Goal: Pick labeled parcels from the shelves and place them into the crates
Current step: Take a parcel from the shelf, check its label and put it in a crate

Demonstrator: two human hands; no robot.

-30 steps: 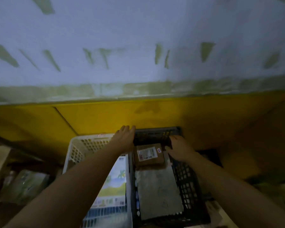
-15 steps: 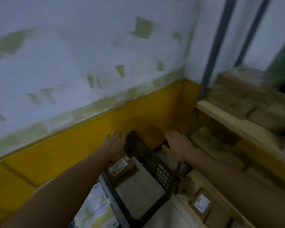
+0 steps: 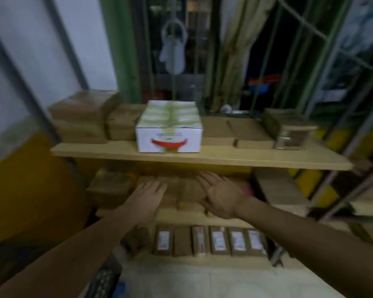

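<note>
Both of my hands reach toward the middle shelf (image 3: 194, 216) of a wooden rack, and neither holds anything. My left hand (image 3: 146, 196) is flat with straight fingers, just left of a brown parcel (image 3: 190, 190). My right hand (image 3: 220, 194) is spread open at that parcel's right side; whether it touches is unclear in the blur. A row of brown parcels with white labels (image 3: 218, 241) stands on the lowest shelf below my wrists. A dark crate's corner (image 3: 103, 282) shows at the bottom left.
The top shelf (image 3: 202, 157) carries a white box with a red mark (image 3: 169, 127), brown boxes (image 3: 84, 117) at the left and a taped one (image 3: 289, 130) at the right. A yellow and white wall is to the left. Green window bars stand behind.
The view has swung right, from the crates by the wall to the shelf rack. Both hands left the black crate and now reach empty toward the middle shelf.
</note>
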